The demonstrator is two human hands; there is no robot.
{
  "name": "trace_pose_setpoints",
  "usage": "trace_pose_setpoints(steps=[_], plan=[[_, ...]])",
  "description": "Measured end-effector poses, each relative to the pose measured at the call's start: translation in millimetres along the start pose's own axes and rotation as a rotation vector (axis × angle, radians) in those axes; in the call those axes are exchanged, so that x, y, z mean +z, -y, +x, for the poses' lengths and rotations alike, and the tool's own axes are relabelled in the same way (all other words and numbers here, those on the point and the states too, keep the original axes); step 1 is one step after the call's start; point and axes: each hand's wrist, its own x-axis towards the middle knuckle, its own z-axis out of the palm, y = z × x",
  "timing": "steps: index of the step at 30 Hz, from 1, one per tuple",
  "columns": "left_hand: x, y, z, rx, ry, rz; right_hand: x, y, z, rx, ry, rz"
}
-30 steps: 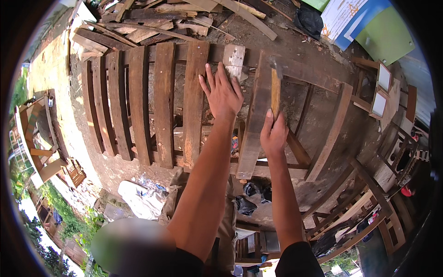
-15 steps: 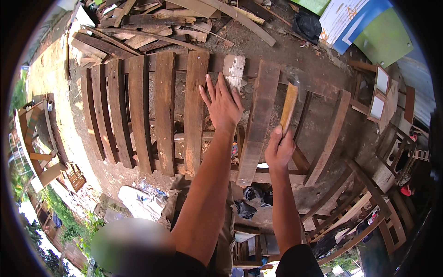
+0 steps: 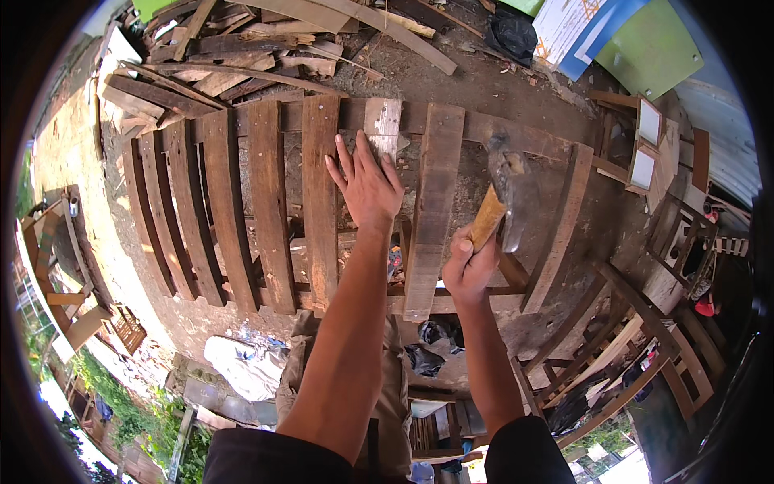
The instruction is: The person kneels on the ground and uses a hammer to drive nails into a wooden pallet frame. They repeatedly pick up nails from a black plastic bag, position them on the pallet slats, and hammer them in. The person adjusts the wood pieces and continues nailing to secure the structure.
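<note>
Before me lies a wooden slatted frame point(image 3: 266, 202), its brown slats nailed across two long rails. Between two slats, a short board with peeling white paint point(image 3: 382, 121) sits at the far rail. My left hand point(image 3: 369, 187) lies with fingers stretched out against that board, close to the slat on its left. In my right hand point(image 3: 470, 270) is a hammer point(image 3: 488, 214), gripped by its yellowish wooden handle. The metal head is raised over the frame's right part, beyond a wide loose-looking slat point(image 3: 435, 210). Whether that slat is nailed I cannot tell.
A heap of scrap boards point(image 3: 234, 60) spreads beyond the frame. Green and blue panels point(image 3: 645, 56) lean at the far right. Wooden furniture frames point(image 3: 637, 331) crowd the right side. A white sack point(image 3: 246, 367) and black plastic bags point(image 3: 427, 355) lie on the near ground.
The hammer head has swung up and its handle now tilts to the right. The whole view has shifted slightly; my left hand stays by the white-painted board.
</note>
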Motion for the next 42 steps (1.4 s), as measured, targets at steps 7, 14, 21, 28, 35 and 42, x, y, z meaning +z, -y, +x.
trace_pose_setpoints(steps=[7,14,21,28,35,42], plan=[[2.6,0.1,2.3,0.001,-0.015,0.004,3.9,-22.7,4.9,0.207,0.093,-0.310],[-4.3,-3.7,1.5,0.002,0.008,-0.027,11.2,-30.1,4.6,0.181,0.147,-0.250],[-2.9,1.5,-1.8,-0.023,0.014,-0.022,-1.6,-13.6,-5.7,0.095,0.005,0.171],[-3.3,-3.6,-4.4,-0.031,0.044,-0.015,6.7,-40.3,10.0,0.297,0.083,-0.219],[-6.3,-4.6,-0.3,-0.025,0.063,-0.015,8.7,-39.5,-3.6,-0.099,-0.004,-0.119],[-1.6,1.4,-1.1,-0.011,0.006,0.002,2.4,-19.9,-8.5,0.161,0.065,0.090]])
